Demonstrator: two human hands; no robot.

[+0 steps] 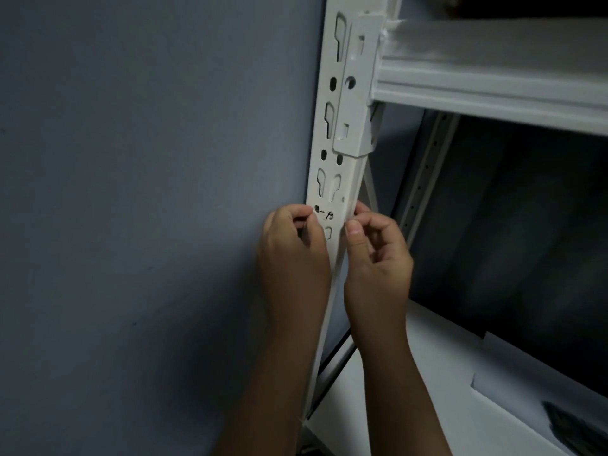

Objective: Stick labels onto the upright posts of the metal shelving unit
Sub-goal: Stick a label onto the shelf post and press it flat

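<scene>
Currently we are pinching a label [324, 214] with left hand [292, 248] and right hand [375, 255] across the slotted post [332, 179], below the beam bracket [357, 87]; uneven tension risks wrinkling over the holes.

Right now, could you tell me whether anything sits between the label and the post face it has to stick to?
Nothing visible does: both hands, left hand and right hand, hold the label directly against the post.
</scene>
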